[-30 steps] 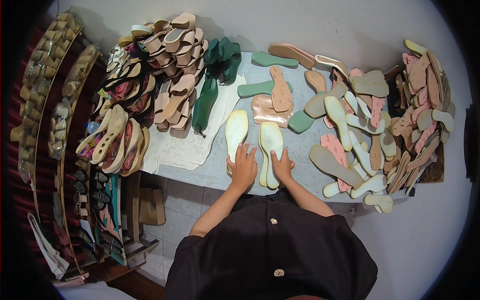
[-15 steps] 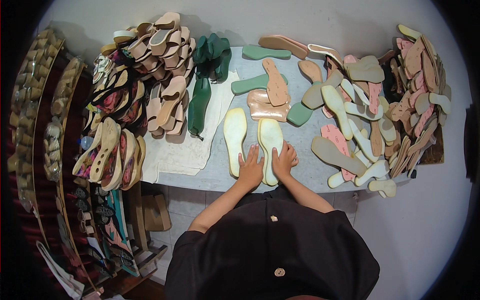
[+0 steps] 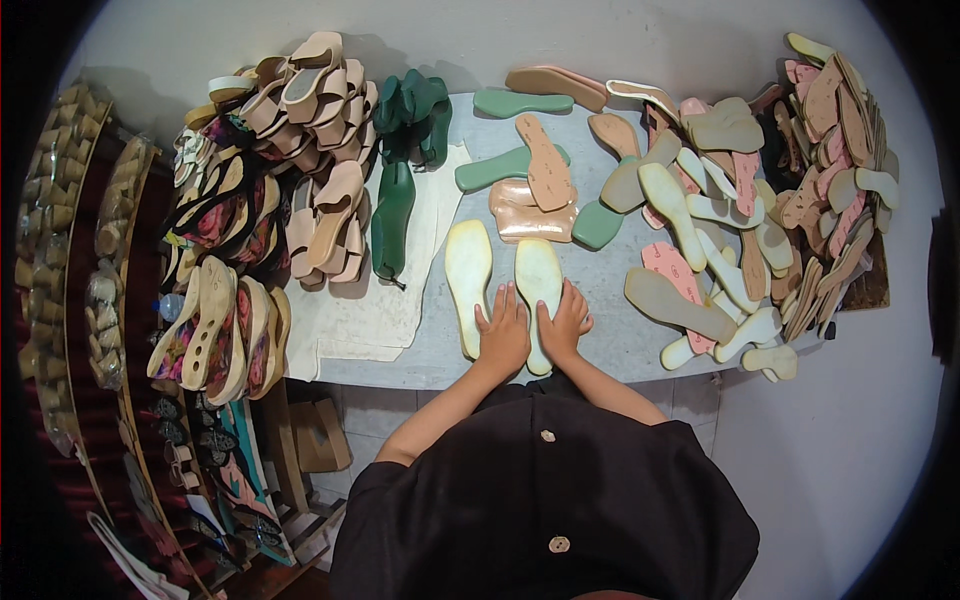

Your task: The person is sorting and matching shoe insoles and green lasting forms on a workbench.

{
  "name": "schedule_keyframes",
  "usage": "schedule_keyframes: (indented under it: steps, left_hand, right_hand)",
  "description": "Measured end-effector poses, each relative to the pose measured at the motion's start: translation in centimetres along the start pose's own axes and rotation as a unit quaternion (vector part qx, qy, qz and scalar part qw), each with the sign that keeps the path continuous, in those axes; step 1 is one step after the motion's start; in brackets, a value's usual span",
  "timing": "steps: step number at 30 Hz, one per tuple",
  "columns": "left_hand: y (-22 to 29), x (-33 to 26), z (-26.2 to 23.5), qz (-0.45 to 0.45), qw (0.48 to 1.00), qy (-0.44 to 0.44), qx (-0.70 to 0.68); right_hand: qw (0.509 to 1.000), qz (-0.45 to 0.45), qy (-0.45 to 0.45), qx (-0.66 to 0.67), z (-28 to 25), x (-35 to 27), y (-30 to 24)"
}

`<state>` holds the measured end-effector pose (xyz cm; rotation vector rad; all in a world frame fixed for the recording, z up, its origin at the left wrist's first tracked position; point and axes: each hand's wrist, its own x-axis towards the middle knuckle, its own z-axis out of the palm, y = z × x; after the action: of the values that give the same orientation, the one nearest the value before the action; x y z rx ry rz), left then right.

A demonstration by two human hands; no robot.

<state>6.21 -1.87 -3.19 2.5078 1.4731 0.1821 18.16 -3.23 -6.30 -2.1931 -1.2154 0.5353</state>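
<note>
Two pale yellow shoe insoles lie lengthwise on the table before me: a left insole [image 3: 468, 275] and a right insole [image 3: 540, 285]. My left hand [image 3: 505, 335] rests between them, fingers extended, thumb by the left insole's edge and fingertips beside the right one. Against the opposite edge of the right insole is my right hand [image 3: 566, 325], its thumb touching the insole and its other fingers stretched forward. Neither hand is wrapped round anything. Just beyond lies a shiny tan folded piece [image 3: 533, 222], with a brown insole [image 3: 547, 165] partly over it.
Loose insoles [image 3: 690, 310] are strewn to the right, beside a tall insole pile [image 3: 835, 180]. Green shoe lasts [image 3: 392, 215], beige heeled sandals [image 3: 330, 215] and floral wedges [image 3: 215, 330] stand at left. A white cloth [image 3: 370, 330] lies on the grey table [image 3: 420, 372]. Shelves [image 3: 60, 230] hold wrapped heels.
Two overlapping insoles between my hands, offset before, now line up and look like one. My fingers have shifted slightly along them. The whole view has shifted a little.
</note>
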Motion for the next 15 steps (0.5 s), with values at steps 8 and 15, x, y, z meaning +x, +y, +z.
schedule_keyframes:
  steps: [8, 15]
  left_hand:
    - [-0.5, 2.4, -0.8, -0.048, 0.997, -0.048, -0.023]
    - [-0.8, 2.8, -0.7, -0.057, 0.997, -0.05, -0.026]
  right_hand:
    - [0.996, -0.076, -0.053, -0.008, -1.0, 0.3, -0.5]
    - [0.996, -0.073, -0.049, -0.017, -0.3, 0.6, -0.3]
